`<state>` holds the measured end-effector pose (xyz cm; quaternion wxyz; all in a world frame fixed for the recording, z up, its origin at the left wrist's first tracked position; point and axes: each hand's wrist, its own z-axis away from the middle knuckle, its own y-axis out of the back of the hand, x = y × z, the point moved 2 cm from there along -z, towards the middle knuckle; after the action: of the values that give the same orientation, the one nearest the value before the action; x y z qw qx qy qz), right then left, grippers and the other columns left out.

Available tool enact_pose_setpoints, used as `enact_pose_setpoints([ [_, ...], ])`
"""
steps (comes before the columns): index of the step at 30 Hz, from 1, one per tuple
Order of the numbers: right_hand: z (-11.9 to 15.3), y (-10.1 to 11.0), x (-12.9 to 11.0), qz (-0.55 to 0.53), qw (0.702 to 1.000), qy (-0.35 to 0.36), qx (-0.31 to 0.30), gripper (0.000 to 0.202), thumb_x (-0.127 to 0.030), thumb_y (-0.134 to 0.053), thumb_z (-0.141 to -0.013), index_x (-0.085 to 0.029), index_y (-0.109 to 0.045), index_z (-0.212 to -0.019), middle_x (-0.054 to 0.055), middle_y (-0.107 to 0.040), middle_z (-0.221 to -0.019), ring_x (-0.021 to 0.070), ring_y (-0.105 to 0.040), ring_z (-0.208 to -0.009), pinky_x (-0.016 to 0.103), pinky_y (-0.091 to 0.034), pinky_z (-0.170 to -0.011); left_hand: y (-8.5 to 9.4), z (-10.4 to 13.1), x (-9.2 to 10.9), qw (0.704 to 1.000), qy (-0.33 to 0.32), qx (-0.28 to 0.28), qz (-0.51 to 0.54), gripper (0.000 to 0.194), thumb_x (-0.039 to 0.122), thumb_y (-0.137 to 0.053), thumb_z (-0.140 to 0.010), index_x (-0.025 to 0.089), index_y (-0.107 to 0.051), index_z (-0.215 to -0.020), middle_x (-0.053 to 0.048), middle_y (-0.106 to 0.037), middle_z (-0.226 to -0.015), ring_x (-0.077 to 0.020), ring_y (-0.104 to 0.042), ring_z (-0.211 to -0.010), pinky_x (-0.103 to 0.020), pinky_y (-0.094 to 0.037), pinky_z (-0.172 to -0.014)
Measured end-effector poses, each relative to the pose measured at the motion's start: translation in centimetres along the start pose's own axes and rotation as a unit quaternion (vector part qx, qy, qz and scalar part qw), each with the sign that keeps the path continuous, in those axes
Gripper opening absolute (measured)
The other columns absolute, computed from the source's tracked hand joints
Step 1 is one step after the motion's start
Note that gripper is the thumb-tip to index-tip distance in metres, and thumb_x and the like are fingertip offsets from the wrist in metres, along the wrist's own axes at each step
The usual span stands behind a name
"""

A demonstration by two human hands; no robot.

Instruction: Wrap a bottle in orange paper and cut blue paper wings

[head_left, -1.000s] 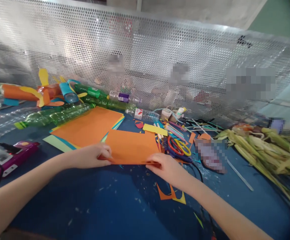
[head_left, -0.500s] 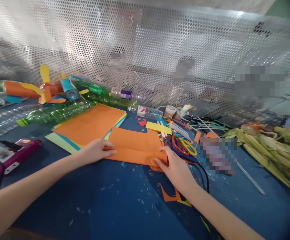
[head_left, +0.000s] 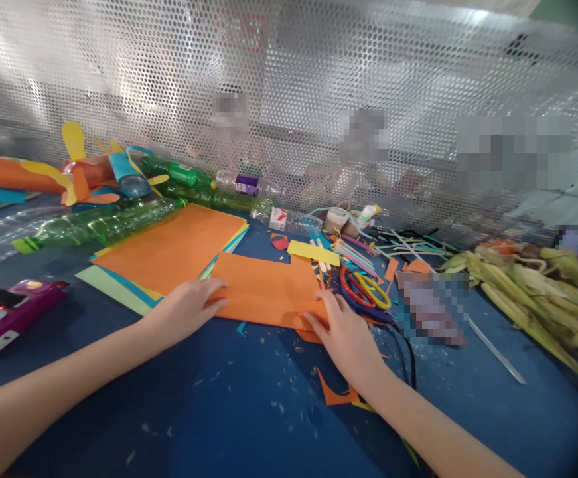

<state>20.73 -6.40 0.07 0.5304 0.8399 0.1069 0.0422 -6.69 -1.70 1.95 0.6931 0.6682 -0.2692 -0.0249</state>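
Observation:
A sheet of orange paper (head_left: 263, 282) lies crosswise in front of me, its near part bent over. My left hand (head_left: 189, 309) pinches its left end between thumb and fingers. At the right end my right hand (head_left: 348, 332) grips it the same way, fingers curled over the edge. Beside the left hand is a stack of coloured paper with an orange sheet (head_left: 174, 239) on top. Just beyond the right hand lie scissors with red and yellow handles (head_left: 375, 292), and a yellow paper strip (head_left: 313, 252).
Green plastic bottles (head_left: 104, 222) and paper-wrapped bottles (head_left: 24, 176) lie at the back left, before a perforated metal screen (head_left: 298, 86). A purple power strip (head_left: 20, 315) is at left, corn husks (head_left: 532, 292) at right. Orange scraps (head_left: 336, 392) lie near my right forearm.
The crease across the orange sheet shows less clearly now, and its front looks smoother. Both hands keep hold of the ends. My view has turned slightly to the right.

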Motion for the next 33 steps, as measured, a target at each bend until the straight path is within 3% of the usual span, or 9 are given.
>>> enact_pose_setpoints([
  [5, 0.0, -0.2, 0.0, 0.017, 1.0, 0.003, 0.011, 0.021, -0.036, -0.046, -0.089, -0.019, -0.046, -0.101, 0.007, -0.06, -0.085, 0.0206, -0.063, -0.062, 0.027, -0.042, -0.049, -0.1, 0.1, 0.0, 1.0, 0.003, 0.003, -0.012, 0.033, 0.04, -0.038, -0.09, 0.021, -0.047, -0.115, -0.007, -0.067, -0.096, -0.0265, -0.065, -0.083, -0.037, -0.048, -0.073],
  [11, -0.1, -0.5, 0.1, 0.027, 0.999, 0.003, 0.016, 0.021, -0.036, -0.043, -0.09, -0.018, -0.047, -0.099, 0.007, -0.06, -0.084, 0.0193, -0.062, -0.061, 0.025, -0.04, -0.047, -1.1, -0.1, -0.6, 0.998, -0.051, 0.038, -0.02, 0.028, 0.037, -0.036, -0.092, 0.021, -0.046, -0.114, -0.009, -0.057, -0.118, -0.0246, -0.061, -0.098, -0.038, -0.046, -0.083],
  [16, -0.1, -0.6, 0.2, 0.038, 0.999, -0.007, 0.005, 0.019, -0.036, -0.045, -0.089, -0.019, -0.046, -0.095, 0.006, -0.059, -0.083, 0.0186, -0.061, -0.059, 0.024, -0.037, -0.045, -1.5, -0.3, -0.6, 0.993, -0.083, 0.07, -0.041, 0.025, 0.032, -0.038, -0.092, 0.018, -0.048, -0.109, -0.008, -0.058, -0.112, -0.0221, -0.06, -0.094, -0.038, -0.047, -0.082],
  [21, -0.3, -0.6, 0.1, 0.034, 0.999, -0.013, -0.016, 0.018, -0.035, -0.048, -0.088, -0.019, -0.046, -0.096, 0.005, -0.06, -0.084, 0.0192, -0.062, -0.059, 0.025, -0.038, -0.046, -1.8, 0.2, 0.0, 0.971, -0.159, 0.111, -0.141, 0.022, 0.022, -0.039, -0.091, 0.019, -0.058, -0.102, -0.01, -0.057, -0.112, -0.025, -0.055, -0.102, -0.041, -0.046, -0.084],
  [24, -0.4, -0.5, 0.1, 0.033, 0.999, -0.018, -0.028, 0.018, -0.034, -0.049, -0.087, -0.019, -0.045, -0.097, 0.006, -0.061, -0.085, 0.0201, -0.063, -0.061, 0.026, -0.04, -0.047, -1.5, 0.6, 0.4, 0.961, -0.139, 0.15, -0.189, 0.025, 0.018, -0.039, -0.09, 0.019, -0.059, -0.106, -0.014, -0.053, -0.116, -0.0275, -0.053, -0.104, -0.041, -0.049, -0.08],
  [26, -0.5, -0.4, 0.0, 0.035, 0.999, -0.022, -0.033, 0.018, -0.035, -0.048, -0.088, -0.02, -0.046, -0.098, 0.006, -0.061, -0.086, 0.02, -0.063, -0.061, 0.026, -0.04, -0.047, -1.2, 0.9, 0.9, 0.949, -0.194, 0.162, -0.19, 0.028, 0.017, -0.038, -0.091, 0.021, -0.06, -0.107, -0.014, -0.051, -0.12, -0.0295, -0.048, -0.112, -0.045, -0.047, -0.086],
  [29, -0.4, -0.3, 0.0, 0.042, 0.999, -0.019, -0.03, 0.019, -0.035, -0.045, -0.089, -0.02, -0.046, -0.099, 0.006, -0.061, -0.088, 0.0199, -0.063, -0.061, 0.026, -0.039, -0.047, -1.3, 1.2, 2.0, 0.923, -0.35, 0.079, -0.139, 0.036, 0.013, -0.032, -0.092, 0.025, -0.057, -0.116, -0.008, -0.052, -0.127, -0.0237, -0.043, -0.121, -0.04, -0.04, -0.099],
  [31, -0.5, -0.2, -0.1, 0.045, 0.999, -0.015, -0.025, 0.019, -0.036, -0.044, -0.089, -0.02, -0.047, -0.098, 0.006, -0.061, -0.087, 0.0198, -0.063, -0.061, 0.026, -0.039, -0.047, -1.4, 1.4, 2.6, 0.923, -0.376, 0.007, -0.083, 0.041, 0.014, -0.031, -0.093, 0.026, -0.044, -0.131, -0.005, -0.048, -0.135, -0.0178, -0.043, -0.124, -0.032, -0.037, -0.102],
  [33, -0.5, -0.2, -0.2, 0.046, 0.999, -0.014, -0.024, 0.019, -0.036, -0.046, -0.089, -0.02, -0.047, -0.097, 0.006, -0.061, -0.086, 0.0196, -0.063, -0.06, 0.026, -0.039, -0.047, -1.6, 1.4, 3.1, 0.931, -0.359, -0.04, -0.043, 0.045, 0.019, -0.032, -0.094, 0.027, -0.031, -0.139, -0.002, -0.041, -0.142, -0.0155, -0.039, -0.128, -0.029, -0.032, -0.106],
])
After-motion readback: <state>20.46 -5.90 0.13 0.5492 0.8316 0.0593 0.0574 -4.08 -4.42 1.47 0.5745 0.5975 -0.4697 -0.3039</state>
